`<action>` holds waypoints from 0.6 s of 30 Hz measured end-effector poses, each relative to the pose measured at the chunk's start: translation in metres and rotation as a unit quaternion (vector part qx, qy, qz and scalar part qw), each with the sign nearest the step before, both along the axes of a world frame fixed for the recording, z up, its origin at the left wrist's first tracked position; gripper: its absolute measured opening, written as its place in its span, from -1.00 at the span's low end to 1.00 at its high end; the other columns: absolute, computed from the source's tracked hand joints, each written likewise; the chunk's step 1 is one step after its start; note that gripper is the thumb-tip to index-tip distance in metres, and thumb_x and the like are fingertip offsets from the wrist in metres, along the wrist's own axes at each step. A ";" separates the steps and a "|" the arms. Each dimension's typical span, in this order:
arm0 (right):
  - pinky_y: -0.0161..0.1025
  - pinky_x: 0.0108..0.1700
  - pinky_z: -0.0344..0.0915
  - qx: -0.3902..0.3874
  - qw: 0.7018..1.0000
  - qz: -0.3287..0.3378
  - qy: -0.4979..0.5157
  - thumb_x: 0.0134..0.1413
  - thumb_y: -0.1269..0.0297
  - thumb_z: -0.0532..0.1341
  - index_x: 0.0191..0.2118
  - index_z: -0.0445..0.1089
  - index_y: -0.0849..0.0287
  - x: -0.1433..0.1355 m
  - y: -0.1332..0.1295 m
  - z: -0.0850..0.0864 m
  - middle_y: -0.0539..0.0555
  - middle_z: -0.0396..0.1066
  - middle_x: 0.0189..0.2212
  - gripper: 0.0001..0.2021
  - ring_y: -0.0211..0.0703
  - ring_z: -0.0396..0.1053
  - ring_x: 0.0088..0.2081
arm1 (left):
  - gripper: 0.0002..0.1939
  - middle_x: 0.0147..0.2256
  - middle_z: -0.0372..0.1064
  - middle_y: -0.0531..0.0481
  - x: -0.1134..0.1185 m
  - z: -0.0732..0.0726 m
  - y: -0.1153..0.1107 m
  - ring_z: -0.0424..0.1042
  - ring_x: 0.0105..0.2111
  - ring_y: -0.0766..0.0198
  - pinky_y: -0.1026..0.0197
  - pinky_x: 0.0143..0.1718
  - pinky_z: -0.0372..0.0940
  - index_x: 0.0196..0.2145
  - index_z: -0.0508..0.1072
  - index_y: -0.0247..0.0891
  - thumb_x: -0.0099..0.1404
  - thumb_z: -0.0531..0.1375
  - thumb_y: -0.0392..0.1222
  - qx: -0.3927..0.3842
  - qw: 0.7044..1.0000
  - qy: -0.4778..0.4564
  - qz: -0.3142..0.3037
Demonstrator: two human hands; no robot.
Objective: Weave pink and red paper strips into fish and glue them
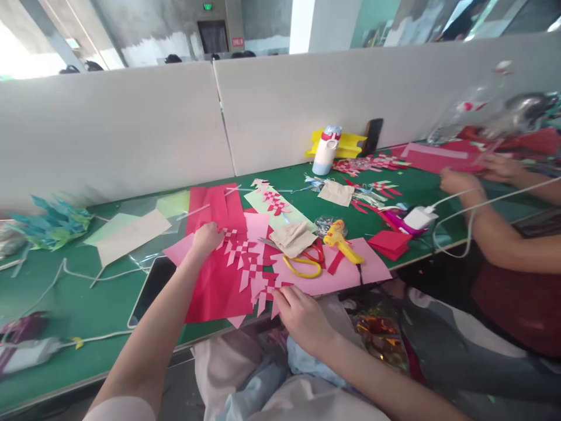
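Observation:
A pink-and-red woven paper strip (252,268) with pointed tails runs diagonally over a red paper sheet (205,292). My left hand (208,238) is closed at its far upper end, with the fingertips partly hidden. At the near lower end, by the table edge, my right hand (297,310) pinches the strip between thumb and fingers. Just right of the strip lie yellow-and-red-handled scissors (302,268) and a folded beige cloth (293,237). A yellow glue gun (342,242) rests on pink paper (372,263).
A phone (151,286) and cables lie by my left forearm. A white bottle (326,151) stands near the partition (272,111). Another person's hands (464,181) hold red paper at the right. A white charger (419,218) and red paper squares (389,242) sit between us.

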State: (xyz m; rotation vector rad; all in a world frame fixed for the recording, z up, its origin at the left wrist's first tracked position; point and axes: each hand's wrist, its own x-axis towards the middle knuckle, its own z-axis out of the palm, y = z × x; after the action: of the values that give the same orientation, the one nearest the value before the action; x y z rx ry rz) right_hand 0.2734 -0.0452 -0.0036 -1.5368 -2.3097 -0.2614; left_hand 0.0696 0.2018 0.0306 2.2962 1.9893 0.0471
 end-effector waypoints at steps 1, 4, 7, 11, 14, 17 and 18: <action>-0.20 -0.26 0.33 0.000 1.000 -0.002 0.005 0.08 0.54 0.17 -0.03 0.36 0.32 0.000 0.000 -0.001 0.17 0.43 -0.29 -0.70 -0.07 0.36 -0.26 | -0.63 -0.14 0.48 -0.28 0.002 -0.001 0.001 0.46 -0.11 -0.01 0.13 -0.17 0.32 -0.11 0.45 -0.33 0.31 0.01 -0.05 0.001 1.000 0.006 -0.002; -0.18 -0.25 0.32 -0.004 1.000 -0.009 0.015 0.12 0.52 0.15 -0.02 0.35 0.31 0.000 -0.001 -0.007 0.16 0.43 -0.30 -0.71 -0.06 0.36 -0.26 | -0.64 -0.17 0.48 -0.25 0.008 -0.002 0.000 0.47 -0.13 0.00 0.13 -0.19 0.33 -0.13 0.44 -0.29 0.28 0.04 0.00 0.003 1.000 0.023 -0.016; -0.13 -0.19 0.33 -0.010 0.999 -0.012 0.036 0.15 0.46 0.14 -0.01 0.34 0.29 0.000 -0.006 -0.013 0.18 0.44 -0.25 -0.72 -0.03 0.35 -0.20 | -0.65 -0.18 0.48 -0.25 0.014 -0.003 -0.004 0.47 -0.15 -0.02 0.12 -0.20 0.33 -0.15 0.44 -0.29 0.26 0.08 0.00 0.005 0.999 0.037 -0.026; -0.05 0.01 0.28 -0.011 0.996 -0.025 0.087 0.16 0.27 0.20 0.05 0.30 0.29 0.007 -0.017 -0.017 0.22 0.40 -0.10 -0.65 0.02 0.30 -0.05 | -0.68 -0.16 0.46 -0.28 0.019 -0.004 -0.008 0.46 -0.12 -0.03 0.09 -0.18 0.34 -0.15 0.42 -0.33 0.28 0.06 -0.07 0.010 0.998 0.048 -0.029; -0.04 0.01 0.28 -0.017 0.994 -0.053 0.098 0.12 0.23 0.25 0.03 0.32 0.29 0.012 -0.024 -0.017 0.24 0.38 -0.09 -0.61 0.03 0.28 -0.04 | -0.70 -0.16 0.46 -0.28 0.020 -0.002 -0.010 0.46 -0.12 -0.02 0.10 -0.18 0.34 -0.14 0.41 -0.33 0.28 0.06 -0.09 0.012 0.998 0.049 -0.029; -0.03 -0.01 0.28 -0.033 0.994 -0.057 0.088 0.11 0.24 0.26 0.04 0.32 0.25 0.010 -0.025 -0.016 0.22 0.36 -0.09 -0.62 0.03 0.27 -0.05 | -0.71 -0.18 0.47 -0.28 0.021 0.000 -0.010 0.47 -0.13 -0.02 0.11 -0.19 0.34 -0.16 0.42 -0.33 0.27 0.08 -0.10 0.009 0.998 0.048 -0.028; -0.02 0.00 0.27 -0.039 0.994 -0.057 0.083 0.12 0.24 0.25 0.04 0.32 0.22 0.008 -0.024 -0.016 0.22 0.35 -0.08 -0.62 0.03 0.26 -0.05 | -0.72 -0.19 0.47 -0.28 0.021 0.001 -0.010 0.47 -0.14 -0.03 0.10 -0.20 0.34 -0.17 0.43 -0.33 0.27 0.09 -0.10 0.007 0.998 0.047 -0.028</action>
State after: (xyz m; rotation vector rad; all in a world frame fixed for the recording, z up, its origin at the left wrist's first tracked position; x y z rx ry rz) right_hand 0.2819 -0.0695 -0.0195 -1.6634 -2.1297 -0.0694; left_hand 0.0910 0.1918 0.0313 2.4050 1.9726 -0.0525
